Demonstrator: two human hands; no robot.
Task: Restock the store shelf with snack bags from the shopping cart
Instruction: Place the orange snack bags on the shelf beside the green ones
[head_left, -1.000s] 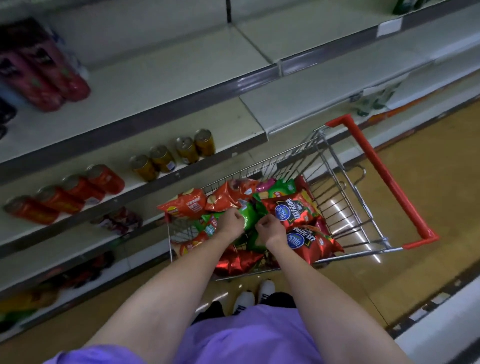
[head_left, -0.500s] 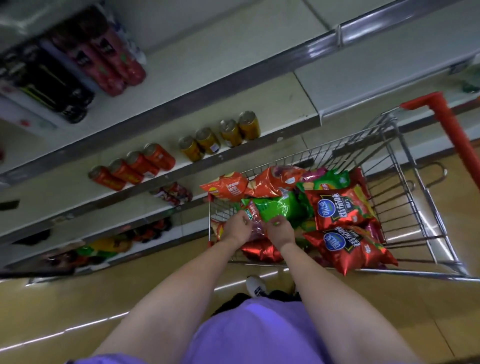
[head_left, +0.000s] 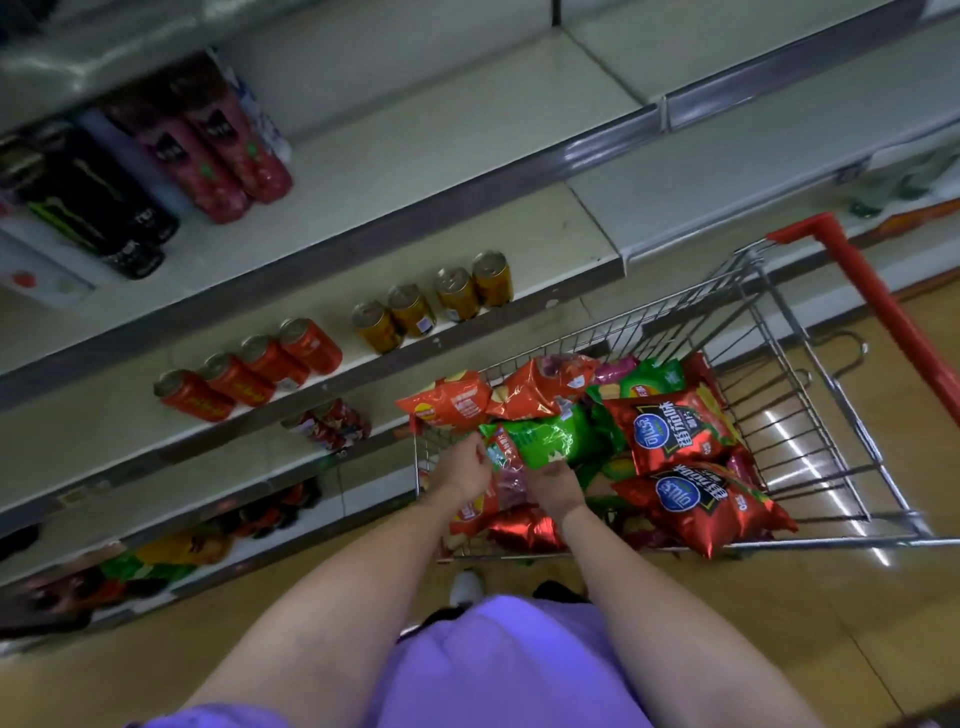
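Shop aisle, dim light, yellowish floor (head_left: 779, 623) with pale streaks of reflection. On the left and above, long store shelf (head_left: 415, 150) in several white tiers with grey front rails, mostly bare. On the top visible tier, at far left, dark red bottles (head_left: 223, 150) lying beside black cans (head_left: 98, 208). One tier lower, four red cans (head_left: 249, 371) in a row and, to the right of them, four gold cans (head_left: 434, 301), all near the front rail. Below that, small red packs (head_left: 332, 423), and on the lowest tiers blurred red, yellow and green packs, too dark to name.

Right of centre, wire shopping cart (head_left: 810, 410) with red handle (head_left: 893, 312), parked just beside the shelf. Inside, heap of snack bags: two large red bags (head_left: 675, 431) with a blue round logo at the near right, green bag (head_left: 556, 439) in the middle, orange bags (head_left: 498, 397) at the far left corner, shiny red bag (head_left: 524, 527) at the near edge.

Both arms stretched down into the near left part of the cart. Left hand (head_left: 462, 470) curled around the left edge of a narrow red bag (head_left: 506, 467), grasping it. Right hand (head_left: 556, 486) palm up, fingers bent under the right side of the same bag, touching the green bag too; full grip hard to judge there.

Purple shirt (head_left: 493, 670) at the bottom, white shoe (head_left: 465, 587) on the floor under the cart edge.
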